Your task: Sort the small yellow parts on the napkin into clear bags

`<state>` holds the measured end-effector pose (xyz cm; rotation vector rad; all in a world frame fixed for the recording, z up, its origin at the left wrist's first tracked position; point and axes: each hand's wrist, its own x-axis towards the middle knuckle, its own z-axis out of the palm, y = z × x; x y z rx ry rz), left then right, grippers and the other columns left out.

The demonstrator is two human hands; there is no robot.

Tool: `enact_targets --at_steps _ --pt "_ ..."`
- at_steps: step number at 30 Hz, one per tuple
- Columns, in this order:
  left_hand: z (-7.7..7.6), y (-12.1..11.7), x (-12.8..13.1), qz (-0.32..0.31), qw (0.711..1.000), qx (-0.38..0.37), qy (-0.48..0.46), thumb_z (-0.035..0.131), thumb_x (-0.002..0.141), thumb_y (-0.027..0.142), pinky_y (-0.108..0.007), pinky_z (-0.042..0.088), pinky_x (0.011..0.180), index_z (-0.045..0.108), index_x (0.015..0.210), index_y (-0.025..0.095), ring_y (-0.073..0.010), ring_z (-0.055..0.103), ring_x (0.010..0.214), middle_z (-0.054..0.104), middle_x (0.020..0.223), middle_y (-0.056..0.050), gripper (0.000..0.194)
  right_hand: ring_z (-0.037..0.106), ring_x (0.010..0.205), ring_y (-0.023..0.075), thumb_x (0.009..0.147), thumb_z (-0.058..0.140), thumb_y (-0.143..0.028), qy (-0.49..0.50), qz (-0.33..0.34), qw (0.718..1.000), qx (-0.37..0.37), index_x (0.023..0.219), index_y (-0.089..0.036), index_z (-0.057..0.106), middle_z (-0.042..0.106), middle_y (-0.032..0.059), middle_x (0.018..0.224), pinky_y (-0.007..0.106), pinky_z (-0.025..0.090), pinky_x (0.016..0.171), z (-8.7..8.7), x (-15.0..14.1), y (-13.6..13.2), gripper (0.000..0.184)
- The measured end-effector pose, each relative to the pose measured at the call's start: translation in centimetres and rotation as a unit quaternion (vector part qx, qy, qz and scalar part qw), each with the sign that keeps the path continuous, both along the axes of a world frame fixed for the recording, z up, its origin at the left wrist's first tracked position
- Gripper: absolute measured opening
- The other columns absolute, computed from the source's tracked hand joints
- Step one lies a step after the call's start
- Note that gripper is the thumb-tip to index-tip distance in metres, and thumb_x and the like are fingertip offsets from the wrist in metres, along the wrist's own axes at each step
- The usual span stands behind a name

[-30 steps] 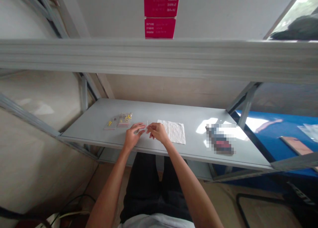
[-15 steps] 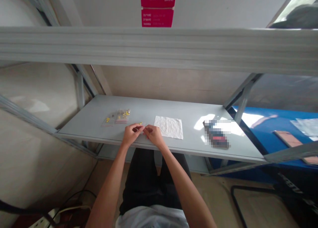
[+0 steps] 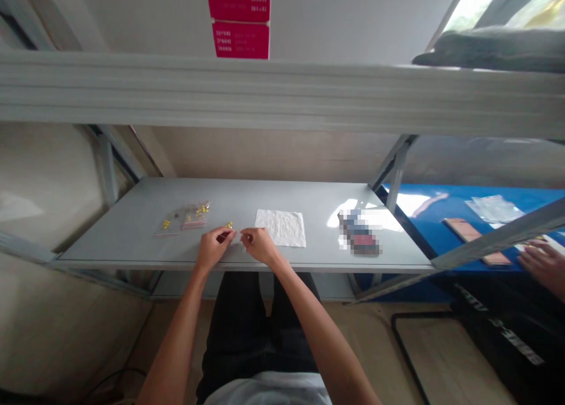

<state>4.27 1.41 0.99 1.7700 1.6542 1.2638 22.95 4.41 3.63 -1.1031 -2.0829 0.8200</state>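
Head view: left hand [image 3: 214, 247] and right hand [image 3: 260, 245] narrowly pinched, any held item too small to tell. Yellow piece [image 3: 228, 224] just beyond left hand; plastic bags [image 3: 182, 218] left of it; paper towel [image 3: 280, 228] beyond right hand, all on grey metal shelf [image 3: 123, 240].

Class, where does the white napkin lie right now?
In the head view, the white napkin lies on the grey metal shelf, just beyond the person's right hand, left of a blurred-out object.

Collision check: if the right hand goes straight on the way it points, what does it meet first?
The right hand would probably meet the left hand first, across a small gap; depth is hard to judge.
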Motion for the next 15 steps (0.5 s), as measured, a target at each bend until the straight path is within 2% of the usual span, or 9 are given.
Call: enact_targets --at_steps 2,4,5,6,7,8,10,12,15 --pt "-0.2 0.1 0.0 0.009 1.0 -0.004 0.006 0.064 0.088 0.051 -0.029 0.053 0.069 0.078 0.089 0.019 -0.0213 0.071 0.072 0.078 0.08 -0.006 0.035 0.07 0.08 0.018 0.091 0.051 -0.014 -0.019 -0.104 0.994 0.023 0.11 -0.016 0.076 0.078 0.0095 0.096 0.027 0.05 0.079 1.5 4.1 0.4 0.031" --pt "-0.4 0.2 -0.1 0.01 1.0 -0.002 0.004 0.064 0.088 0.052 -0.029 0.052 0.068 0.077 0.089 0.019 -0.0208 0.07 0.07 0.078 0.079 -0.005 0.036 0.068 0.101 0.0239 0.094 0.053 -0.025 -0.08 -0.261 0.96 0.057 0.125 -0.017 0.07 0.074 0.0143 0.115 0.034 0.05 0.09 2.8 9.9 0.6 0.036" --pt "-0.4 0.3 -0.1 0.011 1.0 0.002 0.003 0.064 0.088 0.052 -0.029 0.052 0.068 0.077 0.089 0.019 -0.0207 0.07 0.07 0.078 0.08 -0.006 0.036 0.063 0.116 0.0304 0.093 0.059 -0.035 -0.139 -0.354 0.922 0.069 0.136 -0.017 0.063 0.069 0.0185 0.125 0.042 0.047 0.097 3.2 13.1 0.7 0.047" --pt "-0.5 0.4 -0.1 0.012 1.0 0.007 0.002 0.063 0.088 0.051 -0.03 0.052 0.069 0.077 0.089 0.019 -0.0206 0.07 0.07 0.078 0.081 -0.006 0.035 0.054 0.127 0.0387 0.089 0.066 -0.045 -0.205 -0.433 0.876 0.058 0.148 -0.016 0.051 0.061 0.0241 0.136 0.051 0.044 0.101 3.3 16.2 0.8 0.068" --pt "-0.6 0.5 -0.1 0.013 1.0 0.012 0.002 0.063 0.088 0.05 -0.03 0.052 0.07 0.077 0.089 0.019 -0.0206 0.07 0.071 0.078 0.083 -0.006 0.034 0.046 0.135 0.0455 0.083 0.072 -0.052 -0.258 -0.483 0.836 0.03 0.157 -0.016 0.038 0.052 0.0294 0.145 0.058 0.04 0.102 3.3 19.0 0.8 0.089" --pt "-0.6 0.6 -0.1 0.014 1.0 0.017 0.002 0.063 0.088 0.049 -0.03 0.052 0.07 0.077 0.09 0.019 -0.0206 0.07 0.073 0.079 0.086 -0.007 0.033 0.04 0.139 0.0491 0.081 0.074 -0.055 -0.294 -0.498 0.816 -0.009 0.162 -0.014 0.026 0.044 0.0338 0.149 0.062 0.038 0.102 3.0 21.5 0.8 0.103" --pt "-0.6 0.7 -0.2 0.016 1.0 0.026 0.002 0.063 0.089 0.048 -0.03 0.052 0.071 0.077 0.091 0.02 -0.0205 0.07 0.075 0.079 0.091 -0.007 0.031 0.042 0.138 0.0495 0.083 0.072 -0.056 -0.322 -0.499 0.802 -0.071 0.163 -0.013 0.019 0.042 0.0358 0.149 0.062 0.037 0.101 2.2 25.2 1.1 0.106" --pt "-0.6 0.7 -0.2 0.012 0.999 0.036 0.001 0.063 0.09 0.047 -0.03 0.052 0.072 0.077 0.092 0.02 -0.0204 0.07 0.078 0.079 0.094 -0.008 0.031 0.045 0.135 0.0487 0.083 0.071 -0.056 -0.323 -0.476 0.813 -0.087 0.164 -0.014 0.016 0.048 0.0331 0.146 0.06 0.039 0.1 1.3 27.1 1.7 0.107" --pt "-0.6 0.6 -0.4 -0.003 0.999 0.047 -0.005 0.063 0.091 0.048 -0.028 0.051 0.069 0.08 0.093 0.02 -0.0186 0.068 0.075 0.077 0.091 -0.007 0.033 0.048 0.134 0.0466 0.081 0.072 -0.052 -0.299 -0.462 0.832 -0.073 0.163 -0.017 0.018 0.054 0.0272 0.144 0.056 0.041 0.099 0.5 28.2 3.9 0.103"
